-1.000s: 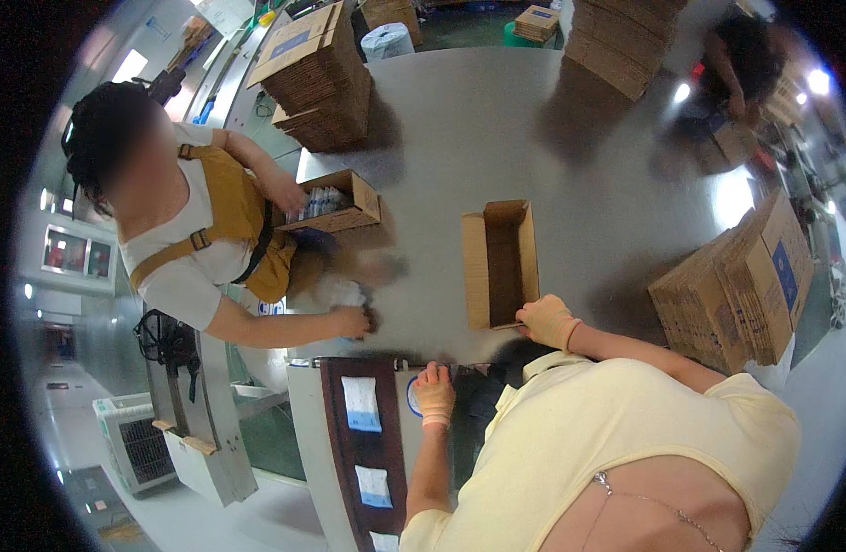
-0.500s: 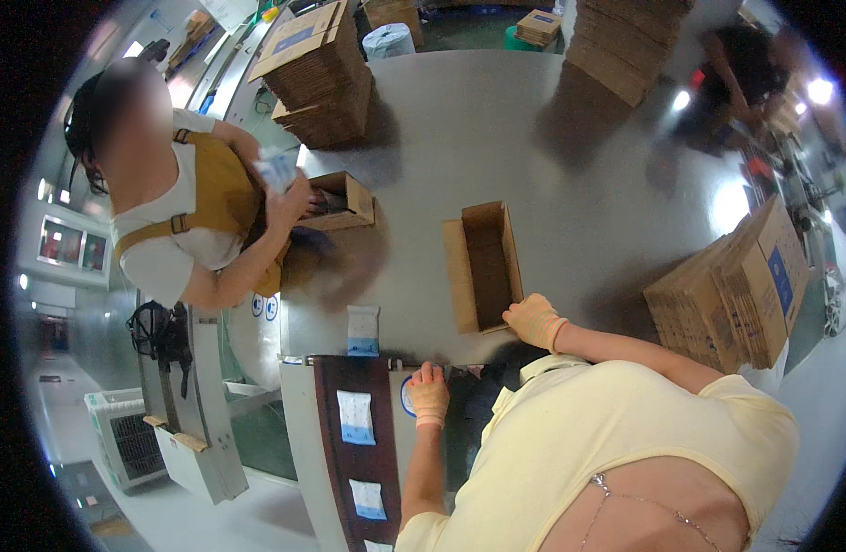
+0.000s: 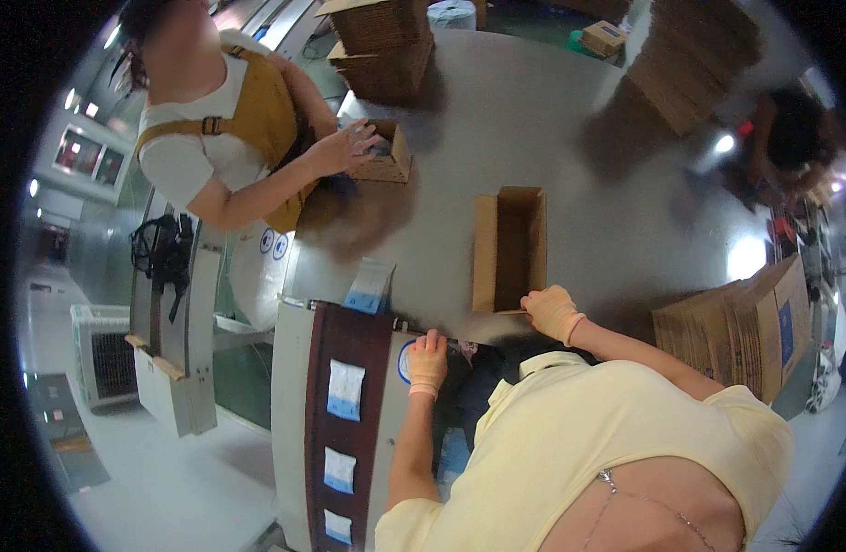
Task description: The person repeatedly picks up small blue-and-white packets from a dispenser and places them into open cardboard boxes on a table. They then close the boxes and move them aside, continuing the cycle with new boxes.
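Observation:
An open cardboard box (image 3: 485,253) stands on the metal table, its left flap folded outward and its inside dark. My right hand (image 3: 554,315), in a light knitted glove with bare fingertips, grips the box's near right corner. My left hand (image 3: 428,361), gloved alike, lies on the conveyor's side frame with fingers extended and nothing visible in them. Beside it, the dark brown belt (image 3: 326,322) carries several white-and-blue packets (image 3: 346,390). At the belt's far end another packet (image 3: 369,286) lies tilted, partly over the table.
A co-worker's hand (image 3: 343,150) is over another open box (image 3: 397,156) at the left. Flattened cartons are stacked at the right (image 3: 726,327), far left (image 3: 386,55) and far right (image 3: 694,64). The metal table (image 3: 460,129) spans the middle. Another person (image 3: 791,138) is at the far right.
The view has shifted, and the packets have advanced along the belt, the foremost tilting at its end. The co-worker's packet has left the raised hand. My hands keep their places.

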### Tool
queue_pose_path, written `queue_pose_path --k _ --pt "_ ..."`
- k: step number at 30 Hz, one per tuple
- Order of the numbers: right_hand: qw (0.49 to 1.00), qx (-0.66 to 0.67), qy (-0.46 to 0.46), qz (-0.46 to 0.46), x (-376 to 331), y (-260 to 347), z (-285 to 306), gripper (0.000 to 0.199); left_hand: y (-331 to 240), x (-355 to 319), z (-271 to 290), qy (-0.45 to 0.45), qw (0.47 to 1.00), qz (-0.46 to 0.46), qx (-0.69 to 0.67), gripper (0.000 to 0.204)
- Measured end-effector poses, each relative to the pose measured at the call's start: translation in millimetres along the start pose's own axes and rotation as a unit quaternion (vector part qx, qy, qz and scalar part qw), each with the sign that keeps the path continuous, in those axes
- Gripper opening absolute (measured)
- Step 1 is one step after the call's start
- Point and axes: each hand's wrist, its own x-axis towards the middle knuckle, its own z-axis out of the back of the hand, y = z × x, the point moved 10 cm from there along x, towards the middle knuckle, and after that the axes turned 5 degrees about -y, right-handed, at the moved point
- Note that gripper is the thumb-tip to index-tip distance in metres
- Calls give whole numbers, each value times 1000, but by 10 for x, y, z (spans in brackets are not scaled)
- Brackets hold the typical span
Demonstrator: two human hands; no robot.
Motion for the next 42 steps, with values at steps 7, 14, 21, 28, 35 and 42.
queue_pose_path --k 7,14,21,28,35,42 --pt "999 -12 -27 11 33 82 60 20 61 -39 -36 -10 999 19 -43 24" --pt "999 -11 -44 19 31 76 50 19 877 -622 732 -84 961 238 -109 29" --pt "999 -12 -19 34 63 128 123 18 2338 -3175 1265 293 753 586 60 47" --pt "1000 7 14 12 138 135 132 17 2756 -2085 830 118 833 506 -188 44" --pt "1000 6 16 3 148 180 172 19 2869 396 299 -15 789 412 -455 48" --pt "999 38 -7 27 187 107 251 16 2787 954 -1031 315 821 328 -346 69"
